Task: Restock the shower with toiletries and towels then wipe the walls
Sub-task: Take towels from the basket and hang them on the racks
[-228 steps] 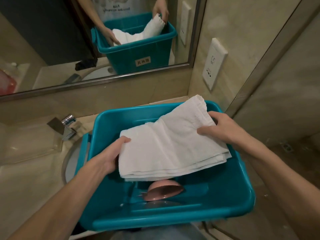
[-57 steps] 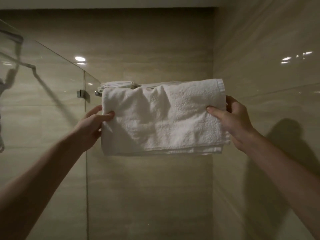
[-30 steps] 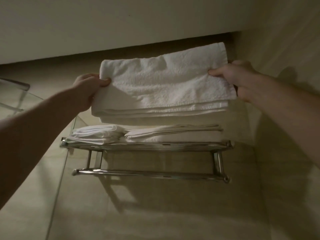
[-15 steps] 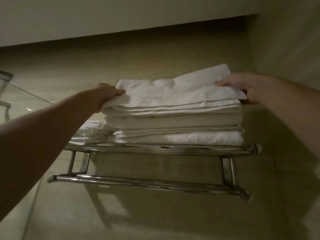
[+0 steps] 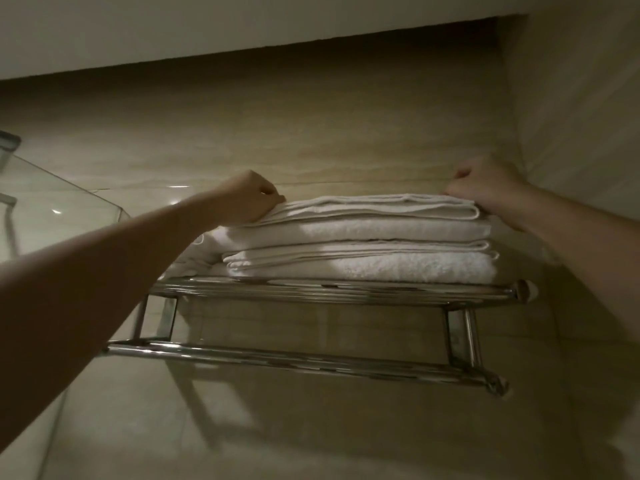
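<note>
White folded towel (image 5: pixel 374 207) lies flat atop the stack (image 5: pixel 360 268) on the chrome rack (image 5: pixel 329 292). Left hand (image 5: pixel 251 197) and right hand (image 5: pixel 485 188), both curled, grip its ends.

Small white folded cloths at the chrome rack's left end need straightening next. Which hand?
Likely left. The left hand is at the left end of the top folded white towel, just above the small white cloths on the chrome rack; the right hand is at the far end.
</note>
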Motion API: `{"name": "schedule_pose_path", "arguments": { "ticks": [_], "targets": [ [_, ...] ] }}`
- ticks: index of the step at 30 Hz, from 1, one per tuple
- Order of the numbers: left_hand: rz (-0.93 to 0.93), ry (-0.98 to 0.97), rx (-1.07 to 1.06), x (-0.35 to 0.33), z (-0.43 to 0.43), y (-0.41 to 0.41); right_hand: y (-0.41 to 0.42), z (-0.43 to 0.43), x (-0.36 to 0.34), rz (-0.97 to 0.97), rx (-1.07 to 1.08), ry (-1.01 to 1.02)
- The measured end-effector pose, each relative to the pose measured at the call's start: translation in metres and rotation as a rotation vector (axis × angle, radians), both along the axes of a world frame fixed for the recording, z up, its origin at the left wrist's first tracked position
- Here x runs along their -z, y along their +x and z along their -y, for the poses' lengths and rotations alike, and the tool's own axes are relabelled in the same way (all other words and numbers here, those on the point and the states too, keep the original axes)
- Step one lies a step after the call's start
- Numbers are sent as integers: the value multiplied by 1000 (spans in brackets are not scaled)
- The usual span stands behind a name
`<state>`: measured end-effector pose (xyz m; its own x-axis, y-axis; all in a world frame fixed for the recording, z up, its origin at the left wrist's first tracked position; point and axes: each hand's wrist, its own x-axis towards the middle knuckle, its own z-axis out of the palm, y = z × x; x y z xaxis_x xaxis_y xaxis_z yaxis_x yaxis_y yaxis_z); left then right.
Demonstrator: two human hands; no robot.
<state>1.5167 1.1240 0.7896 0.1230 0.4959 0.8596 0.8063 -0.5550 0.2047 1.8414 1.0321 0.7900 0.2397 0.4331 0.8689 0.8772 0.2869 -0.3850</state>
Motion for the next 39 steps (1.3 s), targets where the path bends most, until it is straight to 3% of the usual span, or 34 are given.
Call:
{"name": "schedule_pose_path", "arguments": {
  "ticks": [4,7,12,18,24,28,32,39],
  "targets": [
    [-8,77,-36,33,11,2,-19,13,21,188,-26,24],
    [-65,125,-42,55,19,-6,-29,12,45,295,112,64],
    [-131,208,5,91,35,-24,-52,23,86,398,296,95],
    [-164,169,18,126,74,-45,-77,56,113,479,347,10],
    [-226,2,112,185,108,-65,-110,96,164,485,293,-132],
    [-273,-223,91,242,115,-82,-127,108,206,352,122,-169],
    [-333,-432,39,313,128,-105,-137,123,266,336,123,-248],
    [-389,-779,12,480,170,-146,-160,151,439,294,62,-691]
  ]
}}
